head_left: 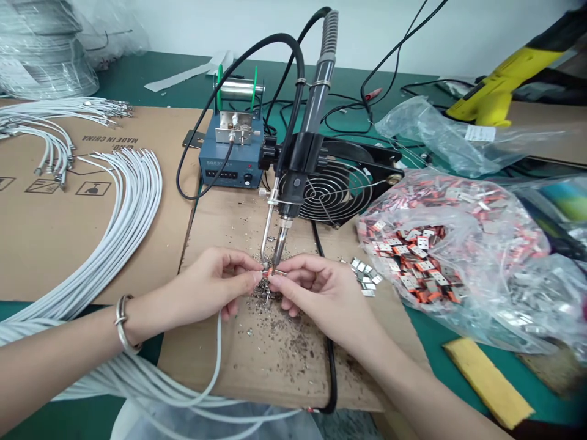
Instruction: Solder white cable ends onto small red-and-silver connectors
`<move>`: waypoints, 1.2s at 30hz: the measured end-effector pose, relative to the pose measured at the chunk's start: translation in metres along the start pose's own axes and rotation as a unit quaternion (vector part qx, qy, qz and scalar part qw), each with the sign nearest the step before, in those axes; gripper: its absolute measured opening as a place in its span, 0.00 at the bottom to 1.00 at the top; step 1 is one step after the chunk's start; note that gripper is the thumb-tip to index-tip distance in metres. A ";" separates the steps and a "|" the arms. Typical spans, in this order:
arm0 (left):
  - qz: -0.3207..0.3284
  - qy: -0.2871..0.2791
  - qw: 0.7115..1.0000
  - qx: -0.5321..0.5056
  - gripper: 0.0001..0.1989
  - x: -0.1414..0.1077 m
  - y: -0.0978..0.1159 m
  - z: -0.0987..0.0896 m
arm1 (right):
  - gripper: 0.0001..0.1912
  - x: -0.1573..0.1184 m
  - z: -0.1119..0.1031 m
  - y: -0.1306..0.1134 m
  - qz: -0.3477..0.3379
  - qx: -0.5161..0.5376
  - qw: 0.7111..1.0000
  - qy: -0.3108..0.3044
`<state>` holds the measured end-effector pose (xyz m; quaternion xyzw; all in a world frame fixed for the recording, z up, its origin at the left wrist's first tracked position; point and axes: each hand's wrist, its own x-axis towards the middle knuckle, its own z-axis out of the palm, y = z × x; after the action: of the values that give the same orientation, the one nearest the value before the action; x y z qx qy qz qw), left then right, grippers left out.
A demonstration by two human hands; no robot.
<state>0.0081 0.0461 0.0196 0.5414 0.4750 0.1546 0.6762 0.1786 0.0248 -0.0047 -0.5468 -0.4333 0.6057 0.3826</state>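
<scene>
My left hand pinches the end of a white cable, which hangs down from under my fingers. Close by on the right, my right hand has thumb and forefinger pinched on a small orange connector. The fingertips of both hands nearly meet. Right above the connector is the tip of a soldering iron, held upright in a stand, and a thin metal feed tube ends beside it. Fingers partly hide the connector and the cable's end.
Dark crumbs litter the cardboard under my hands. Behind stand a blue solder feeder and a black fan. Bundled white cables lie left. On the right are a bag of orange connectors, small metal shells and a yellow sponge.
</scene>
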 end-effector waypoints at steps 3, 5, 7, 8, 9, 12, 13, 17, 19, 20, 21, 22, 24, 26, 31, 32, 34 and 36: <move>0.005 -0.004 1.000 0.003 0.09 0.000 -0.001 0.000 | 0.11 -0.001 -0.004 -0.001 -0.011 0.024 0.999 -0.033; 0.009 -0.004 1.000 0.000 0.09 0.000 -0.002 -0.001 | 0.10 -0.002 -0.006 -0.001 -0.023 0.038 0.997 -0.056; 0.014 -0.005 1.000 -0.007 0.09 0.000 -0.003 -0.001 | 0.11 -0.002 -0.007 -0.002 -0.030 0.045 0.996 -0.065; 0.015 -0.005 1.000 -0.012 0.09 0.000 -0.003 -0.001 | 0.11 -0.002 -0.007 -0.002 -0.028 0.047 0.996 -0.066; 0.016 -0.004 1.000 -0.016 0.09 0.000 -0.003 -0.001 | 0.11 -0.002 -0.007 -0.002 -0.023 0.049 0.996 -0.065; 0.017 0.003 1.000 -0.018 0.08 0.000 -0.003 -0.001 | 0.12 -0.002 -0.006 -0.003 -0.008 0.050 0.997 -0.064; 0.017 0.005 1.000 -0.016 0.08 0.000 -0.002 -0.001 | 0.12 -0.002 -0.006 -0.003 -0.006 0.049 0.997 -0.065; 0.017 0.009 1.000 -0.014 0.08 -0.001 -0.001 -0.001 | 0.12 -0.002 -0.006 -0.004 -0.009 0.044 0.997 -0.060; 0.017 0.015 1.000 -0.016 0.08 -0.001 0.000 0.000 | 0.11 -0.002 -0.006 -0.005 -0.010 0.043 0.997 -0.059; 0.017 0.018 1.000 -0.017 0.08 -0.002 0.000 0.001 | 0.11 -0.002 -0.006 -0.005 -0.011 0.043 0.997 -0.059; 0.017 0.022 0.999 -0.018 0.08 -0.002 0.000 0.002 | 0.11 -0.001 -0.007 -0.005 -0.012 0.044 0.997 -0.061; 0.017 0.024 0.999 -0.019 0.08 -0.003 0.001 0.002 | 0.11 -0.001 -0.007 -0.005 -0.013 0.047 0.997 -0.063; 0.019 0.030 0.999 -0.019 0.08 -0.004 0.001 0.004 | 0.11 -0.001 -0.007 -0.006 -0.018 0.052 0.996 -0.067; 0.020 0.031 0.999 -0.013 0.09 -0.004 0.002 0.005 | 0.09 -0.001 -0.007 -0.006 -0.024 0.056 0.996 -0.072; 0.015 0.032 0.999 -0.012 0.08 -0.004 0.003 0.006 | 0.07 -0.002 -0.008 -0.008 -0.035 0.070 0.994 -0.079; 0.014 0.031 0.999 -0.015 0.08 -0.004 0.003 0.006 | 0.07 -0.003 -0.008 -0.008 -0.035 0.069 0.994 -0.079; 0.013 0.030 0.999 -0.020 0.08 -0.003 0.003 0.006 | 0.06 -0.003 -0.009 -0.009 -0.033 0.063 0.994 -0.080; 0.011 0.030 0.999 -0.025 0.08 -0.003 0.003 0.006 | 0.06 -0.004 -0.009 -0.010 -0.030 0.057 0.995 -0.078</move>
<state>0.0121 0.0417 0.0235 0.5245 0.4852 0.1903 0.6732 0.1880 0.0258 0.0059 -0.4621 -0.4425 0.6585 0.3962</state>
